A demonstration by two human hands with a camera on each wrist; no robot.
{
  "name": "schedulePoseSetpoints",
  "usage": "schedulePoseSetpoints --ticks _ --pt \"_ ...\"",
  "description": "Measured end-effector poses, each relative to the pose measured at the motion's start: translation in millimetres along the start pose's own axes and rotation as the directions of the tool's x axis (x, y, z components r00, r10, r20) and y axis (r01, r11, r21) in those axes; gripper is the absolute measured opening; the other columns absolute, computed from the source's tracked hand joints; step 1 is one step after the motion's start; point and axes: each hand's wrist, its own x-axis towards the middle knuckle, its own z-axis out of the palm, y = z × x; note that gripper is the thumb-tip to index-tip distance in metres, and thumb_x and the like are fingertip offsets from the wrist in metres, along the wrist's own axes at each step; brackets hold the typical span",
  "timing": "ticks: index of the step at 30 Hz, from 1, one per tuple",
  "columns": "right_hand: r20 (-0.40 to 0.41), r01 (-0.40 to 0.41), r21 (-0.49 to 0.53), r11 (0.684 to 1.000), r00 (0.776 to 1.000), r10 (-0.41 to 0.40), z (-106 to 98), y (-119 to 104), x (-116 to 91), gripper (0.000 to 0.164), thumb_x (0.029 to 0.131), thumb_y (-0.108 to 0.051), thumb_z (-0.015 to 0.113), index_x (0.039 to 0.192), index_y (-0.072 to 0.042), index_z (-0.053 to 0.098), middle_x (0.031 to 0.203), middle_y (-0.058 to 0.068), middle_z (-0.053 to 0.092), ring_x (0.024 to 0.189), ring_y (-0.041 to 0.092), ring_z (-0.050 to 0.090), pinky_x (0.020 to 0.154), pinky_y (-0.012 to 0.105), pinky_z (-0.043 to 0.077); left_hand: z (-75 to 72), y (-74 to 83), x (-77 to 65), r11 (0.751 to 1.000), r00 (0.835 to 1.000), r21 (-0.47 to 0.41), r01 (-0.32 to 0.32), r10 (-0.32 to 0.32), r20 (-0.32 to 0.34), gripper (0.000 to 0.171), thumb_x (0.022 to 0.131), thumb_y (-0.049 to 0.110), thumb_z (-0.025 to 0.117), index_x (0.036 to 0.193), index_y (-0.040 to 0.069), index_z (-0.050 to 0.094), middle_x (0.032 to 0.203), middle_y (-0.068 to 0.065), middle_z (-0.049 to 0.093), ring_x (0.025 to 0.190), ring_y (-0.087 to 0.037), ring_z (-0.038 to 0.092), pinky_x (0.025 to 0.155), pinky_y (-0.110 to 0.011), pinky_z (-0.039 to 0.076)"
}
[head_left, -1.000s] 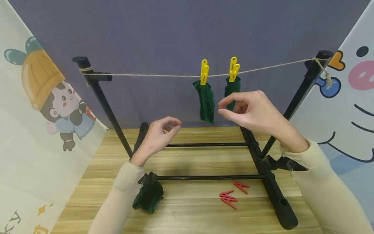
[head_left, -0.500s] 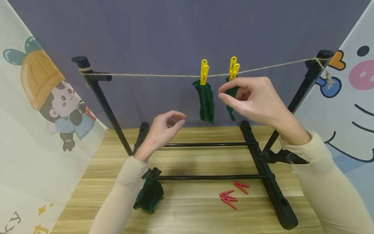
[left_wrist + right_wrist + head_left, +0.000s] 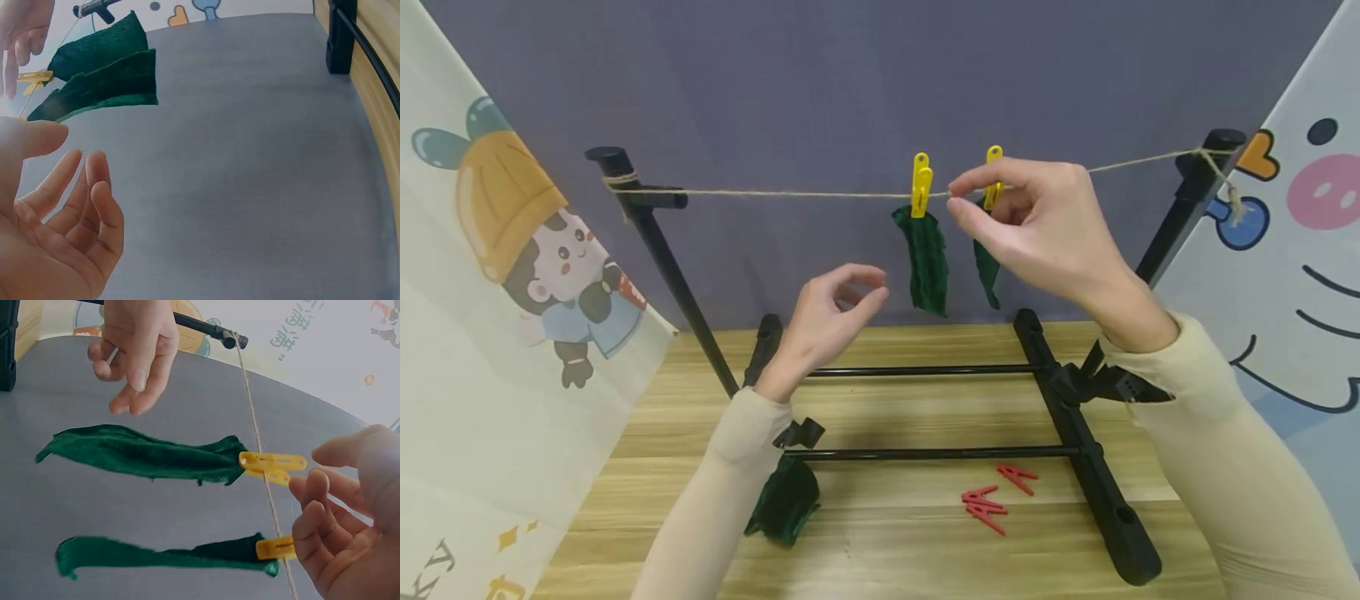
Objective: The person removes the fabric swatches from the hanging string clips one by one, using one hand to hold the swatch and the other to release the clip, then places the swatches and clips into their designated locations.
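Observation:
Two strips of dark green cloth hang from a twine line (image 3: 775,193), each under a yellow clothespin. My right hand (image 3: 1048,225) is raised at line height, its relaxed fingers and thumb apart with nothing between them. It covers much of the right clothespin (image 3: 994,153) and the upper part of the right cloth strip (image 3: 987,271). In the right wrist view its fingertips are close to the handles of the other clothespin (image 3: 272,462), which grips the left cloth strip (image 3: 150,456). My left hand (image 3: 829,323), loosely bent and holding nothing, floats lower, left of the strips.
The line runs between two black posts (image 3: 673,267) of a frame standing on a wooden table (image 3: 910,558). Crumpled green cloth (image 3: 786,500) lies on the table by my left sleeve. Several red clothespins (image 3: 1017,478) lie at the front, left of the frame's right foot (image 3: 1123,525).
My right hand has risen from beside the hanging strips to the line, ending slightly further left. The left hand has moved up and to the right. The cloths and pins stay on the line.

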Motion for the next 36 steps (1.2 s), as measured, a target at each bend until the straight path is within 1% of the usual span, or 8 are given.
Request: schedulePoseSetpoints --ticks 8,10,13,18,23,26,31,36 --pt "-0.046 0.029 -0.003 1.000 0.998 -0.029 0.1 -12.2 10.2 0.019 0.089 -0.015 0.066 0.104 -0.005 0.071 0.044 0.004 0.043 0.037 0.002 0.027 0.040 0.026 0.022 -1.8 47.9 3.5 0.997 0.997 -0.067 -0.035 0.030 -0.070 0.029 0.096 0.023 0.059 0.122 0.012 0.063 0.118 -0.005 0.063 0.085 -0.022 0.061 0.072 -0.036 0.050" --pt "-0.047 0.036 -0.008 0.999 0.998 -0.037 1.6 -12.0 13.0 0.019 0.089 -0.016 0.067 0.105 -0.005 0.071 0.046 0.003 0.046 0.037 0.000 0.028 0.040 0.026 0.023 -0.7 49.3 6.8 0.994 0.995 -0.095 -0.051 0.043 -0.087 0.029 0.096 0.023 0.059 0.122 0.011 0.063 0.119 -0.008 0.063 0.084 -0.022 0.061 0.070 -0.038 0.050" --pt "-0.043 0.030 -0.035 0.999 0.999 -0.031 4.0 -9.1 16.8 0.022 0.091 -0.018 0.066 0.109 -0.006 0.070 0.047 0.002 0.048 0.037 -0.003 0.027 0.039 0.026 0.023 3.4 38.5 15.7 0.987 0.992 -0.137 -0.082 0.067 -0.106 0.030 0.096 0.026 0.060 0.123 0.014 0.062 0.120 -0.005 0.063 0.082 -0.019 0.063 0.070 -0.038 0.051" --pt "-0.012 -0.041 -0.055 0.998 0.999 0.040 9.0 4.2 23.7 0.028 0.094 -0.031 0.060 0.118 -0.017 0.067 0.044 0.004 0.041 0.033 0.009 0.026 0.036 0.028 0.022 11.7 22.8 29.5 0.975 0.989 -0.193 -0.112 0.092 -0.114 0.031 0.094 0.034 0.062 0.122 0.020 0.063 0.117 0.003 0.064 0.081 -0.017 0.065 0.073 -0.036 0.053" --pt "0.067 -0.104 -0.046 0.994 0.992 0.107 13.0 8.8 28.0 0.032 0.094 -0.042 0.055 0.119 -0.026 0.065 0.045 0.004 0.044 0.034 0.020 0.031 0.035 0.029 0.023 14.9 31.6 32.8 0.966 0.993 -0.244 -0.088 0.067 -0.095 0.032 0.095 0.029 0.062 0.123 0.013 0.063 0.117 -0.001 0.063 0.083 -0.019 0.065 0.076 -0.035 0.054" --pt "0.098 -0.107 -0.031 0.994 0.989 0.110 13.9 8.7 28.0 0.030 0.094 -0.043 0.056 0.116 -0.025 0.066 0.046 -0.001 0.050 0.034 0.021 0.033 0.035 0.030 0.023 13.7 46.3 30.8 0.962 0.995 -0.264 -0.066 0.045 -0.083 0.031 0.095 0.022 0.061 0.123 0.006 0.062 0.116 -0.006 0.063 0.083 -0.022 0.065 0.076 -0.035 0.053" --pt "0.095 -0.084 -0.035 0.996 0.992 0.087 14.0 9.2 28.0 0.026 0.093 -0.040 0.058 0.111 -0.024 0.068 0.053 -0.009 0.057 0.033 0.020 0.035 0.035 0.029 0.024 11.3 69.9 26.7 0.963 0.996 -0.265 -0.058 0.037 -0.084 0.027 0.095 0.014 0.060 0.118 -0.001 0.062 0.110 -0.011 0.064 0.080 -0.024 0.064 0.074 -0.039 0.052" --pt "0.098 -0.075 -0.043 0.996 0.992 0.079 14.3 9.1 29.2 0.026 0.091 -0.040 0.061 0.110 -0.024 0.068 0.047 -0.003 0.051 0.032 0.020 0.035 0.034 0.028 0.023 12.4 74.9 27.7 0.965 0.995 -0.257 -0.057 0.033 -0.095 0.023 0.094 0.014 0.061 0.112 0.000 0.064 0.101 -0.012 0.065 0.076 -0.023 0.063 0.069 -0.036 0.050"
